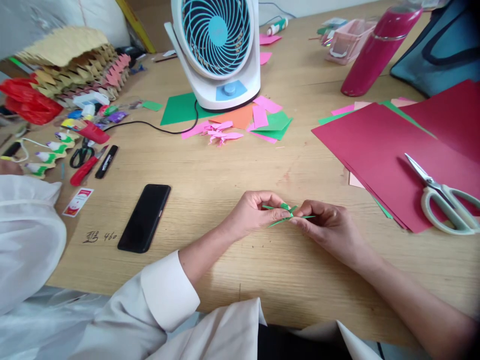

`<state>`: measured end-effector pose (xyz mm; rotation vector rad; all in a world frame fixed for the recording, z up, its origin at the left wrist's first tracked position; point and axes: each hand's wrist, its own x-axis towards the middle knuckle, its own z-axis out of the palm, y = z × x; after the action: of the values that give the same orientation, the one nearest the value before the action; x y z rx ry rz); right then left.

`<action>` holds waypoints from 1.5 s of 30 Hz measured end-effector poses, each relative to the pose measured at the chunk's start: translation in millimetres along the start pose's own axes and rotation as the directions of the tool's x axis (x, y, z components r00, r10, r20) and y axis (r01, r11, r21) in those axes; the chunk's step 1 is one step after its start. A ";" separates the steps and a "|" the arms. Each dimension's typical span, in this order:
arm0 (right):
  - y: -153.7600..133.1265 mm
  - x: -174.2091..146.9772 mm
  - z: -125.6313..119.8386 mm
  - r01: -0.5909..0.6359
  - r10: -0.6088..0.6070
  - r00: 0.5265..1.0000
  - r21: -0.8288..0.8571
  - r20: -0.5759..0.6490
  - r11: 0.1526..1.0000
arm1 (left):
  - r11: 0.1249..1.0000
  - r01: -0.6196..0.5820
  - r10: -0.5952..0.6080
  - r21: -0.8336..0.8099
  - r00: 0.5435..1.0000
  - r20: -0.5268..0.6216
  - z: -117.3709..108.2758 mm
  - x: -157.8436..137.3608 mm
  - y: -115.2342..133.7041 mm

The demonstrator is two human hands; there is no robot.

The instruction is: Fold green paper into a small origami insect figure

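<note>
A small folded green paper piece [291, 214] with several thin pointed strips sits between my two hands, just above the wooden table. My left hand [258, 212] pinches it from the left, thumb in front and fingers behind. From the right, my right hand [330, 227] pinches the other side between thumb and bent forefinger. The fingertips hide part of the folds. Farther back lie folded pink paper figures [222, 132], beside loose pink and green paper pieces [275, 122].
A white fan [217, 50] stands at the back. Scissors [442, 200] rest on red paper sheets [375, 145] at right, near a magenta bottle [380, 50]. At left are a black phone [144, 217], a red-handled knife [88, 167] and another person's white sleeve [30, 235].
</note>
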<state>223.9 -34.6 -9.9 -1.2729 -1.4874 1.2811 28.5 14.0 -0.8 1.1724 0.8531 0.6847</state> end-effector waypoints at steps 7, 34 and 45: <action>-2.0 1.1 -1.8 -0.004 0.004 0.997 0.001 0.083 1.000 | 0.995 -0.043 0.043 0.089 0.999 0.000 2.5 -4.2 2.3; -13.8 -3.4 7.2 -0.051 0.056 0.996 -0.070 0.070 0.996 | 0.883 -0.297 0.318 0.363 0.948 0.003 7.9 -8.8 8.1; -12.0 -3.9 5.6 -0.045 0.049 0.992 -0.034 0.116 0.998 | 0.997 -0.036 0.035 0.070 0.999 0.013 5.1 -5.4 -4.0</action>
<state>217.0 -39.4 1.0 -1.2789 -1.5732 1.3882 30.2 6.0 -2.8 1.2558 0.8540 0.6806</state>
